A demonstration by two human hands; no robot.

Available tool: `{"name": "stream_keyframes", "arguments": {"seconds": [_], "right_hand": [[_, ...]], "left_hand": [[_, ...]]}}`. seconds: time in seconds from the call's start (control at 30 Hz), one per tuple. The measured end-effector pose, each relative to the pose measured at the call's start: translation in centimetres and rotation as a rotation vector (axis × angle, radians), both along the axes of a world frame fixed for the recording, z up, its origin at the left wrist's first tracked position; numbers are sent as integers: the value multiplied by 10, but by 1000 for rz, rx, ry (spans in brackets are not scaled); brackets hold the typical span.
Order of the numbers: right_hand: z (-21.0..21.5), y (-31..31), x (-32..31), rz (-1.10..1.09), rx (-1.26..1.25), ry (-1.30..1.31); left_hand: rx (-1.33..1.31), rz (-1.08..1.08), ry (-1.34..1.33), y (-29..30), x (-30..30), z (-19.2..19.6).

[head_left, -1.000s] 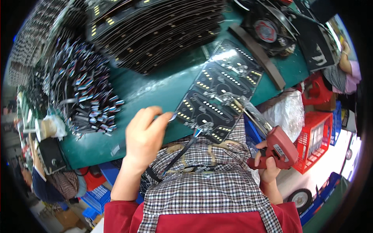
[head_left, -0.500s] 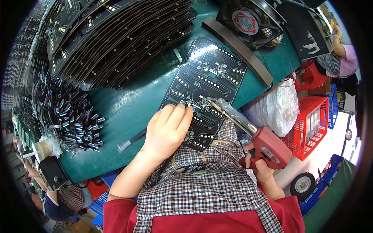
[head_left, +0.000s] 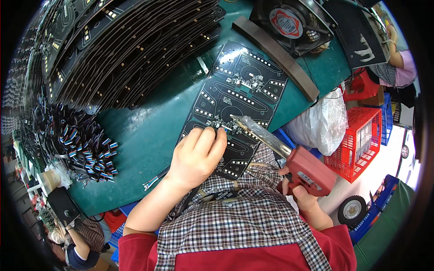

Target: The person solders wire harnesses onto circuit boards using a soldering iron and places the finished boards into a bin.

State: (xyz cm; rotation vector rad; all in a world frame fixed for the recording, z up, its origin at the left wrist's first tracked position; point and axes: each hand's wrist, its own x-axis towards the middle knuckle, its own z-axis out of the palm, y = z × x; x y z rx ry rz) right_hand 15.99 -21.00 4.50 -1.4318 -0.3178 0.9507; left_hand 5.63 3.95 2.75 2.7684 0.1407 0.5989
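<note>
A green counter (head_left: pixel 149 131) carried a stack of black boards (head_left: pixel 122 49) well beyond the fingers. A single black board (head_left: pixel 235 104) lay under the fingers. The right hand (head_left: pixel 304 198) wrapped its fingers around a red soldering gun (head_left: pixel 304 169), its tip at the left fingers. The left hand (head_left: pixel 195 156) pinched its fingers narrowly on a small part on that board; what part could not be told.

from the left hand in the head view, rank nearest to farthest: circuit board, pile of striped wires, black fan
1. circuit board: under the left hand fingertips.
2. pile of striped wires: off to the left on the green table.
3. black fan: far corner, up right.
</note>
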Motion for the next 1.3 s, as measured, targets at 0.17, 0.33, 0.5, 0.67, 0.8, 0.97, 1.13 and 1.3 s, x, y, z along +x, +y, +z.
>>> {"name": "stream_keyframes", "arguments": {"seconds": [0.17, 0.33, 0.5, 0.67, 0.8, 0.97, 1.13, 1.3], "right_hand": [[2, 0, 6, 95, -33, 24], [5, 2, 6, 47, -31, 165], [4, 2, 6, 21, -5, 193], [2, 7, 2, 53, -12, 14], [-1, 7, 3, 63, -19, -60], [-2, -4, 9, 166, -170, -246], [1, 10, 26, 338, -21, -863], [4, 0, 16, 219, -172, -436]], "left_hand": [[44, -18, 11, -1, -1, 0], [87, -26, 93, -2, 3, 9], [184, -62, 170, 1, 2, 13], [191, -49, 173, -1, -1, 14], [167, -41, 167, -1, 0, 14], [173, -32, 176, -1, 0, 13], [227, -9, 210, -7, 2, 16], [261, -10, 227, -9, 3, 17]]}}
